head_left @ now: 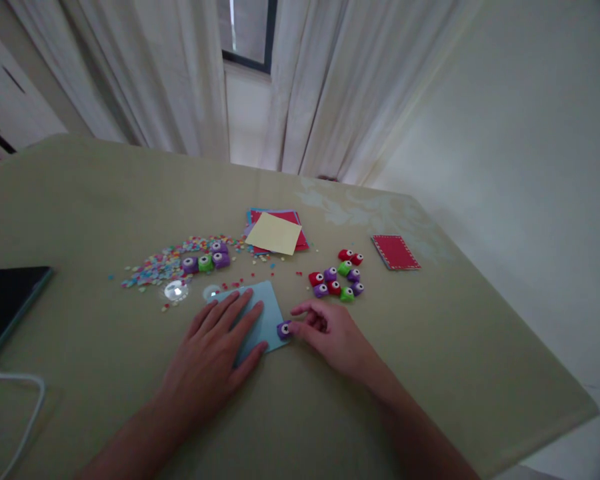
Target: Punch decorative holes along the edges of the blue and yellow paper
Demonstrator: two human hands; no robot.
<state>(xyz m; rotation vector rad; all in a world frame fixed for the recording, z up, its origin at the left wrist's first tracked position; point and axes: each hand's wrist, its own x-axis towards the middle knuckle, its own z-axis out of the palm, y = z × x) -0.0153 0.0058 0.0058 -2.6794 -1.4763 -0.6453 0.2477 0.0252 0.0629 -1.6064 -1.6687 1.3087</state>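
My left hand point(225, 337) lies flat with fingers spread on a light blue square of paper point(274, 313), covering much of it. At the paper's right corner sits a small purple one-eyed monster figure point(283, 330). My right hand point(330, 330) is beside it, the thumb tip at the figure's right side and hiding a little of it. The right index finger is apart from the thumb, and the other fingers are curled. Beyond my right hand is a loose group of red, purple and green one-eyed figures point(334, 287).
Colourful confetti pieces point(155, 268) spread at the left, with several more figures point(205, 262) among them. Behind lies a paper stack with a yellow sheet point(274, 233) on top. A red square point(397, 253) is at the right. A dark tablet point(10, 300) and white cable point(43, 393) lie far left.
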